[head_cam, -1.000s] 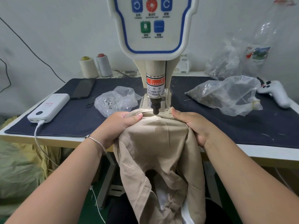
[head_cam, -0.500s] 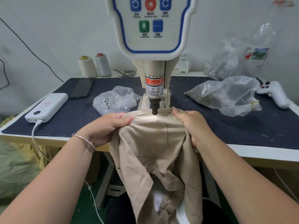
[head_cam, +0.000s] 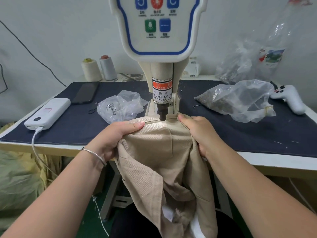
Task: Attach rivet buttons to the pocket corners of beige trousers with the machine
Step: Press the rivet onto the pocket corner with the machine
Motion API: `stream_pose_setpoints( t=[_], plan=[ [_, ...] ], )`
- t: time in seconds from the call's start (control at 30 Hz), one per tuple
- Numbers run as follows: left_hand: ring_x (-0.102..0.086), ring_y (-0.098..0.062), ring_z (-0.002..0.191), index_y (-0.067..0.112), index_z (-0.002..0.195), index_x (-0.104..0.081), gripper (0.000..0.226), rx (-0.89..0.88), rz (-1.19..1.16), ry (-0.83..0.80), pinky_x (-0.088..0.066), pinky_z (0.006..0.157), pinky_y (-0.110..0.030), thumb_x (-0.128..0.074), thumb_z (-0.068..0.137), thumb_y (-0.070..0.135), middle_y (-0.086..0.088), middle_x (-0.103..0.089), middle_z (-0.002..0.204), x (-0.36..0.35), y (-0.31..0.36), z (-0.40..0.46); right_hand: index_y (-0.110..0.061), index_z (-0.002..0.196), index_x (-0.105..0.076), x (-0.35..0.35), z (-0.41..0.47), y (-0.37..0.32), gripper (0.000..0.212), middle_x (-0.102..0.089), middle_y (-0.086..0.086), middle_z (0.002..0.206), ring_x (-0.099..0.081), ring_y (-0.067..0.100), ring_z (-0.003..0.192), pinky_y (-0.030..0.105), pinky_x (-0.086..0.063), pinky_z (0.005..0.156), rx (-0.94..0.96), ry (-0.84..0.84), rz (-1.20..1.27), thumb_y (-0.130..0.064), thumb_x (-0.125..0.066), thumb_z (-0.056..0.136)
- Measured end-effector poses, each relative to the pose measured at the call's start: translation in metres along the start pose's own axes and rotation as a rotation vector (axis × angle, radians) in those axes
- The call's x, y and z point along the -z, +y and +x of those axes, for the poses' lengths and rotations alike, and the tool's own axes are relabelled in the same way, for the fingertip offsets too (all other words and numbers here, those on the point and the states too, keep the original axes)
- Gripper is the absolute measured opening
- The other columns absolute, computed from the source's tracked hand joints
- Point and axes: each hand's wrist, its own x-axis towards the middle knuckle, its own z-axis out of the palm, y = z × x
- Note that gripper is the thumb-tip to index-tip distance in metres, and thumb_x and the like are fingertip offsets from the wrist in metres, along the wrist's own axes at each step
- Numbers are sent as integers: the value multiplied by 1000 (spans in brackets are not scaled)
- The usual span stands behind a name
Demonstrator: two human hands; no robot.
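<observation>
Both forearms are bare to the frame's edge — no sleeves show. A thin silver metal bangle (head_cam: pixel 94 154) circles the left wrist, just behind the left hand (head_cam: pixel 113 136). The right hand (head_cam: pixel 200 133) wears nothing — no ring, no watch.

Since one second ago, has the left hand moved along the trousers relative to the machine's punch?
Yes. The left hand, gripping the beige trousers, slid left, away from the punch, so the gap between thumb and punch is wider.
</observation>
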Motion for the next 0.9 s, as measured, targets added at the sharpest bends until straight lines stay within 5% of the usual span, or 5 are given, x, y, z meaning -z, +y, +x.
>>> stream_pose_setpoints(
  t=[0.27, 0.37, 0.63, 0.77, 0.9],
  plan=[
    [-73, -27, 83, 12, 106, -78, 43, -14, 77, -10, -59, 66, -30, -84, 69, 32, -20, -75, 105, -5, 2, -5, 22, 109, -53, 7, 1, 5, 57, -55, 9, 90, -52, 22, 79, 33, -39, 71, 7, 6, 8, -31, -63, 93],
    [-72, -27, 83, 12, 107, -78, 41, -20, 66, -17, -59, 65, -29, -79, 71, 31, -21, -74, 107, -4, 1, -6, 8, 94, -64, 7, 0, 6, 41, -53, 8, 87, -49, 21, 78, 32, -38, 69, 19, 2, -19, -33, -62, 93],
    [-66, -35, 99, 6, 116, -73, 50, -19, 49, 14, -52, 92, -45, -81, 71, 27, -26, -68, 119, 0, 0, -5, 20, 110, -56, 3, -3, 3, 51, -62, 17, 88, -56, 20, 78, 29, -43, 69, 45, 0, -26, -29, -60, 95],
    [-68, -30, 87, 3, 117, -70, 53, -10, 59, -7, -58, 73, -34, -82, 71, 27, -23, -71, 108, 0, 1, -7, 21, 105, -55, 5, -4, 4, 54, -59, 14, 89, -52, 21, 79, 32, -41, 71, 35, -16, 7, -31, -60, 95],
    [-67, -31, 89, 0, 119, -68, 55, -30, 65, -7, -56, 77, -37, -82, 73, 27, -25, -70, 112, 0, 0, -6, -2, 94, -64, 6, -3, 5, 30, -51, 8, 89, -47, 20, 79, 33, -36, 70, 42, -27, 9, -32, -61, 94]
  ],
)
